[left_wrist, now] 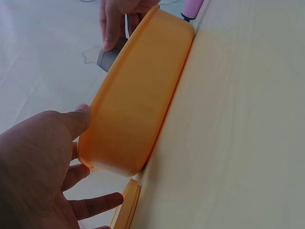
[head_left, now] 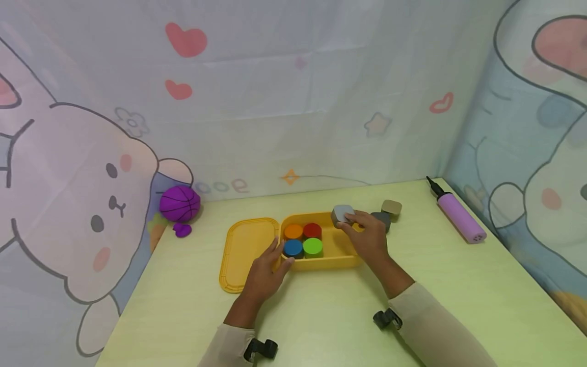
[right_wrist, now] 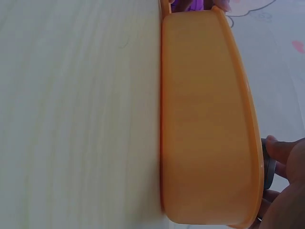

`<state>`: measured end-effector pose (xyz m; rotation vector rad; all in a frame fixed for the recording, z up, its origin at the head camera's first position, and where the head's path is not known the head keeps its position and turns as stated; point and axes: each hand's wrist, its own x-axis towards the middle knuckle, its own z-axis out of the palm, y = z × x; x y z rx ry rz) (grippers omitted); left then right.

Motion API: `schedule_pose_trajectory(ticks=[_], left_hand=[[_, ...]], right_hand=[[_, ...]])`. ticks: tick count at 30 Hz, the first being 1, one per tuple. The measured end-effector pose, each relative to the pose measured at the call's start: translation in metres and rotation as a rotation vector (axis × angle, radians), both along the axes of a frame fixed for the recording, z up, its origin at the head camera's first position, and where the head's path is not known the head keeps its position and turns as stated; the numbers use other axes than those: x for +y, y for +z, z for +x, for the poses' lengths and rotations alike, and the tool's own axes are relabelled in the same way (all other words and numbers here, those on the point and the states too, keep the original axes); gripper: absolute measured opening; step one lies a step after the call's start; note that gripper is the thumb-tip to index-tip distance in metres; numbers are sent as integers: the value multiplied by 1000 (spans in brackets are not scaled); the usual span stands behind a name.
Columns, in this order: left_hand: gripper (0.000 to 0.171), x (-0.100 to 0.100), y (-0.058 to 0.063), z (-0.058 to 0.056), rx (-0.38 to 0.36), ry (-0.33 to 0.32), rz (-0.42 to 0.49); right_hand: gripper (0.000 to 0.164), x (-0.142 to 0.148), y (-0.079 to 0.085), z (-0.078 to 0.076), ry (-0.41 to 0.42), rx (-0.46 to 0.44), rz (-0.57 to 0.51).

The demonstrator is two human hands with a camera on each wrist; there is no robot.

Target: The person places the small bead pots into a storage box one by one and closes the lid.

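Observation:
A yellow box (head_left: pixel 325 263) stands on the table. In its left half sit an orange round piece (head_left: pixel 293 232), a red one (head_left: pixel 312 231), a blue one (head_left: pixel 293 248) and a green one (head_left: pixel 313 247). My left hand (head_left: pixel 266 275) holds the box by its near left corner, thumb (left_wrist: pixel 82 117) at the rim and some fingers round the end; the others spread out below. Over the box's right half, my right hand (head_left: pixel 370 240) pinches a grey rounded block (head_left: pixel 341 214) between thumb and fingers. The block is tilted close to the far rim.
A yellow lid (head_left: pixel 249 255) lies left of the box. A dark grey block (head_left: pixel 382 221) and a tan block (head_left: pixel 392 206) are behind the right hand. At the back left are a purple ball (head_left: pixel 180 204) and a small purple piece (head_left: pixel 182 230). A pink hand pump (head_left: pixel 460 216) lies far right.

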<state>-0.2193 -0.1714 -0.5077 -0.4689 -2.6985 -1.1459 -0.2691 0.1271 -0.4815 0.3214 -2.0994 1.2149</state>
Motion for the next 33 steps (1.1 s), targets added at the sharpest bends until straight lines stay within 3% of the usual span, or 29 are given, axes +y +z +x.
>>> schedule_pose_trajectory(ticks=[6, 12, 27, 33], left_hand=[[66, -1, 0, 1, 0, 4, -9], [65, -1, 1, 0, 5, 2, -8], [65, 0, -1, -1, 2, -1, -15], [65, 0, -2, 0, 5, 0, -8]], right_hand=[[38, -9, 3, -2, 15, -151, 7], [39, -18, 5, -6, 19, -284, 90], [36, -21, 9, -13, -20, -421, 193], [29, -21, 7, -16, 3, -494, 264]])
